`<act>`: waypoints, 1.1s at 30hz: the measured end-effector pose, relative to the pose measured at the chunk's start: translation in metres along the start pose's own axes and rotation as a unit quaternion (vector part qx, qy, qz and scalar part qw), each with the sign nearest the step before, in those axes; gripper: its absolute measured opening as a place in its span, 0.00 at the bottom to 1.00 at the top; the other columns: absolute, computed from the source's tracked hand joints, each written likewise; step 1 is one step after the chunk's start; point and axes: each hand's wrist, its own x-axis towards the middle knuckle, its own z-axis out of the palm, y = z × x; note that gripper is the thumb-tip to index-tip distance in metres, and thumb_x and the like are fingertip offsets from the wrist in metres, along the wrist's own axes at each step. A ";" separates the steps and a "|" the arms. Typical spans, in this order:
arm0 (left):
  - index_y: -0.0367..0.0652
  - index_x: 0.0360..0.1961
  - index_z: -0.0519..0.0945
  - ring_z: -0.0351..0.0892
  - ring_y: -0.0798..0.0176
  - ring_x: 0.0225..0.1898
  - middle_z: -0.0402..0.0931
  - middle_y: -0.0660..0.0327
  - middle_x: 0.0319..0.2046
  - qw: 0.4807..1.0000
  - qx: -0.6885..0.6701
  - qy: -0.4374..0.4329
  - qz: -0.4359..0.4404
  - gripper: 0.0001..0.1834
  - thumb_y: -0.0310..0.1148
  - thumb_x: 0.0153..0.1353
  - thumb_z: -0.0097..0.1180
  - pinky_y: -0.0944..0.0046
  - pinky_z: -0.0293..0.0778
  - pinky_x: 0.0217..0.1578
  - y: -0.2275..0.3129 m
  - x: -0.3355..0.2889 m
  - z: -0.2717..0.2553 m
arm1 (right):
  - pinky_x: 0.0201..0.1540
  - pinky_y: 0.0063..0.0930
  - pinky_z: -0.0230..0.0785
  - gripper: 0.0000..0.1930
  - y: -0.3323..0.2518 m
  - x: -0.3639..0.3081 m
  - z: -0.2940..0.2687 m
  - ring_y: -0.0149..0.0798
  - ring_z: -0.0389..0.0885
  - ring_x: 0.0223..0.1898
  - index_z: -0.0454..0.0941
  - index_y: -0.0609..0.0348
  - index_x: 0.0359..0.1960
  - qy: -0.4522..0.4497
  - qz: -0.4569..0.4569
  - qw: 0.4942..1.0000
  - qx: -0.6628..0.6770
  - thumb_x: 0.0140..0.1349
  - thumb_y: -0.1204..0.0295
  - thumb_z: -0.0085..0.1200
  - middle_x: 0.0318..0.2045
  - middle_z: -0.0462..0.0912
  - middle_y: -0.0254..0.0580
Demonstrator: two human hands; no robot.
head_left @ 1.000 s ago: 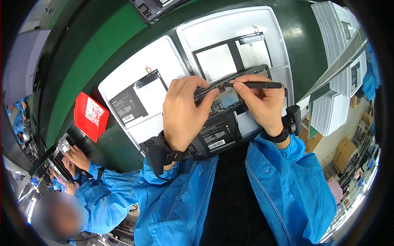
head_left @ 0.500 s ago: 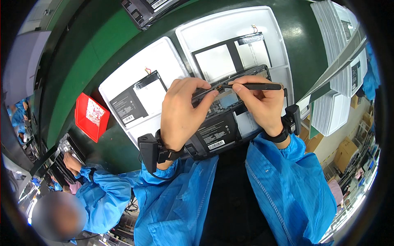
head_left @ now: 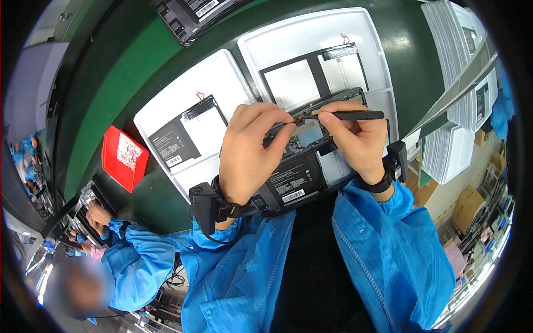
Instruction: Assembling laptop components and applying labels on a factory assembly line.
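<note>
An opened tablet-like device lies below my hands, with a black battery in its near half and a circuit board beyond it. My right hand grips a pair of black tweezers between thumb and fingers. Their thin tip points left and reaches the far edge of the board. My left hand is closed, thumb and index fingertips nearly meeting beside that tip. Whatever the left fingertips pinch is too small to make out. Part of the board is hidden under both hands.
Two white trays on the green table hold battery packs with short wires. A red bin of small pieces stands left. White trays are stacked right. Another dark device lies at the far edge. A co-worker in blue sits left.
My left fingers have shifted slightly right, toward the tweezers' tip. The tweezers have moved slightly right with my right hand. The far device has slid a little left, and the co-worker's hands have moved.
</note>
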 end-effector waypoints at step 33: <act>0.38 0.35 0.84 0.79 0.47 0.41 0.83 0.54 0.35 0.997 -0.004 -0.014 -0.077 0.08 0.30 0.57 0.67 0.54 0.75 0.43 0.003 0.001 0.000 | 0.20 0.14 0.47 0.07 0.002 0.001 0.000 0.13 0.60 0.18 0.89 0.63 0.41 -0.011 -0.039 0.998 -0.050 0.62 0.77 0.68 0.16 0.73 0.20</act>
